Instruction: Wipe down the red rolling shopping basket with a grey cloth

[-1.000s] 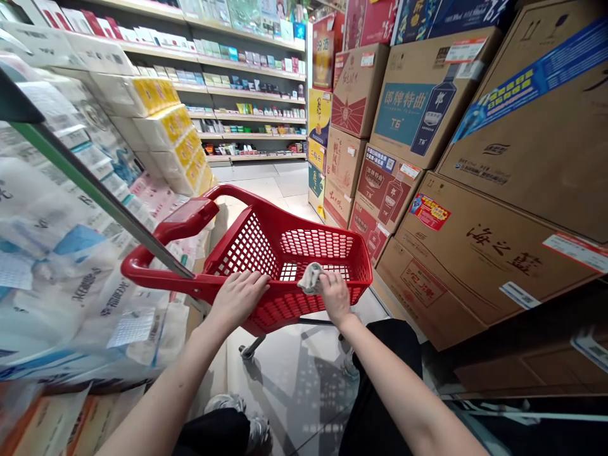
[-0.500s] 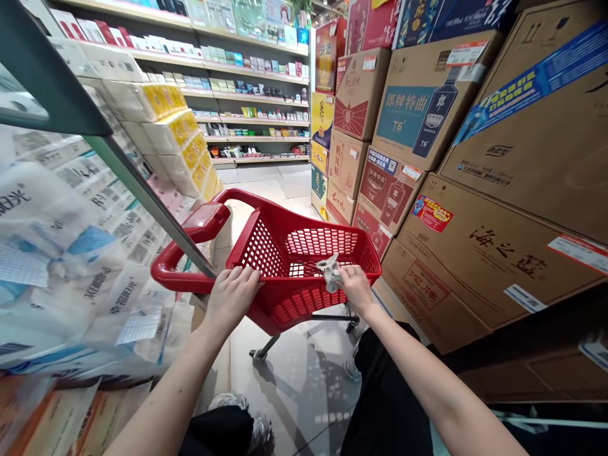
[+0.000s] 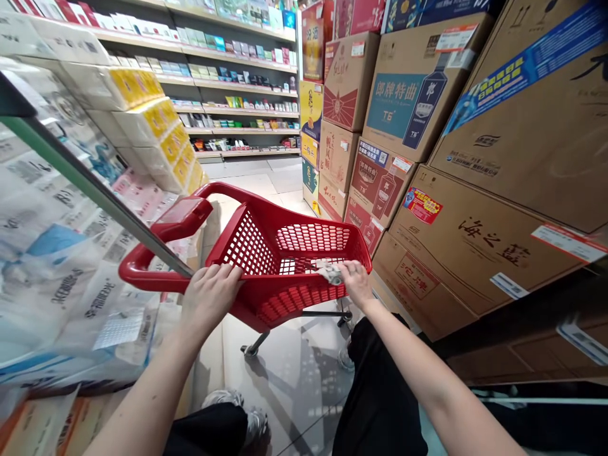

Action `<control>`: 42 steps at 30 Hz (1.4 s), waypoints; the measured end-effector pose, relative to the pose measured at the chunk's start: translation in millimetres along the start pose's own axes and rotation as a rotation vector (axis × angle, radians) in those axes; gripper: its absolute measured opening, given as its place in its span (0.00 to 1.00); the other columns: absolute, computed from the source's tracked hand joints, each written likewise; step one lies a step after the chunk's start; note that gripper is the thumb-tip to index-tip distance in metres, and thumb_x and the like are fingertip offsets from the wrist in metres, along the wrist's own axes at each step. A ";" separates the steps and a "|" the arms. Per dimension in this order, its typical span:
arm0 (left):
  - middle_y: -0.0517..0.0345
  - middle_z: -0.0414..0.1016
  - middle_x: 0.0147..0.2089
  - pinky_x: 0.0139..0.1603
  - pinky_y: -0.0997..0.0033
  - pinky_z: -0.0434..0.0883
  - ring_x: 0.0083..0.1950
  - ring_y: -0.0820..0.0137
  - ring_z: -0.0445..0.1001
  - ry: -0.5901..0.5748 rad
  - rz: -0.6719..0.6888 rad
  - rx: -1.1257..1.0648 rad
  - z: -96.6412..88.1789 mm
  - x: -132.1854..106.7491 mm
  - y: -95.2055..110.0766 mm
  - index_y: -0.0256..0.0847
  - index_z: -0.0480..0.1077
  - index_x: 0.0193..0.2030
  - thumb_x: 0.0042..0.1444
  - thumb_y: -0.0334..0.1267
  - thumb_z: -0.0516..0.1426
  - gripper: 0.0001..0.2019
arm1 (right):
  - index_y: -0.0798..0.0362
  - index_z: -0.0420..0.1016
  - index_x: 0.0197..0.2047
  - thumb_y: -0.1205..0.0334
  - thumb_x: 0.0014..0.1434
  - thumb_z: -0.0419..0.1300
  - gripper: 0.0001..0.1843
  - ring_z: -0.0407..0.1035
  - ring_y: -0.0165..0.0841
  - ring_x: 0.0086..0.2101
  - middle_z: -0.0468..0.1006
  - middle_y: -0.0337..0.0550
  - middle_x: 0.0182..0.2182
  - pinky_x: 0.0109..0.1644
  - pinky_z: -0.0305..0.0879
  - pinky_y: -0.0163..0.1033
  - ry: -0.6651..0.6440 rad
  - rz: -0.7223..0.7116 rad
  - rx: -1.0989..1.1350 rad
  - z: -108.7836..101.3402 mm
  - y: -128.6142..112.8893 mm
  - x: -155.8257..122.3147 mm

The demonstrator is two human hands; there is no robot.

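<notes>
A red plastic shopping cart (image 3: 285,297) stands sideways before me, its handle toward the left. My left hand (image 3: 212,291) is closed over the near rim of the basket, close to the handle end. Toward the front end, my right hand (image 3: 357,284) holds a crumpled greyish-white cloth (image 3: 331,273) against the same rim. Part of the cloth hangs over the rim, and its portion under my fingers is hidden. Light comes through the basket's mesh walls.
Cardboard cartons (image 3: 441,240) are stacked high along the right. Wrapped tissue packs (image 3: 142,136) and plastic-bagged packs (image 3: 90,285) pile up on the left, behind a slanting metal post (image 3: 114,196). Shelves of small boxes (image 3: 223,88) line the back. Tiled floor (image 3: 294,373) lies under the cart.
My view has shifted, so the cart and both hands sit slightly further left. The cloth has flattened onto the rim from a bunched-up shape. My left hand keeps its hold.
</notes>
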State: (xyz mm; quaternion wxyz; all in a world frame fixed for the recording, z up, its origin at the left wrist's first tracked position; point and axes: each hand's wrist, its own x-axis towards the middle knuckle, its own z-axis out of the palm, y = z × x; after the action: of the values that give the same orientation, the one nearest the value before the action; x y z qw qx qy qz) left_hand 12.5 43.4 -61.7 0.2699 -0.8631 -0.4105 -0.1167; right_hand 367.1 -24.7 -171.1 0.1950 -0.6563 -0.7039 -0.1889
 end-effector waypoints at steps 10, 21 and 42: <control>0.49 0.69 0.34 0.45 0.60 0.57 0.40 0.59 0.67 0.015 -0.042 0.040 3.8 10.0 15.4 0.41 0.67 0.34 0.62 0.39 0.47 0.11 | 0.53 0.54 0.63 0.64 0.63 0.49 0.26 0.69 0.36 0.37 0.69 0.52 0.48 0.38 0.61 0.36 -0.029 0.471 0.073 2.2 63.8 -30.3; 0.48 0.71 0.33 0.41 0.59 0.58 0.39 0.58 0.67 -0.064 0.028 0.060 -0.5 12.7 13.3 0.41 0.68 0.33 0.59 0.35 0.48 0.09 | 0.58 0.60 0.54 0.54 0.63 0.48 0.22 0.72 0.41 0.36 0.77 0.53 0.37 0.38 0.62 0.39 -0.084 0.809 0.492 29.3 -52.8 -19.6; 0.48 0.71 0.33 0.41 0.59 0.58 0.39 0.59 0.67 -0.008 -0.028 -0.006 -3.2 4.0 15.2 0.41 0.69 0.32 0.59 0.36 0.48 0.10 | 0.55 0.66 0.45 0.61 0.56 0.54 0.14 0.72 0.34 0.42 0.76 0.50 0.41 0.48 0.68 0.39 -0.059 0.592 1.143 63.2 -102.8 -24.9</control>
State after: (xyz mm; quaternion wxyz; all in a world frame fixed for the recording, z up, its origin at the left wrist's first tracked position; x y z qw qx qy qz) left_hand 26.9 36.3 -63.0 0.2639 -0.8586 -0.4233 -0.1185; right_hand 264.4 -19.8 -239.1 0.5384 -0.6202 -0.4876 0.2961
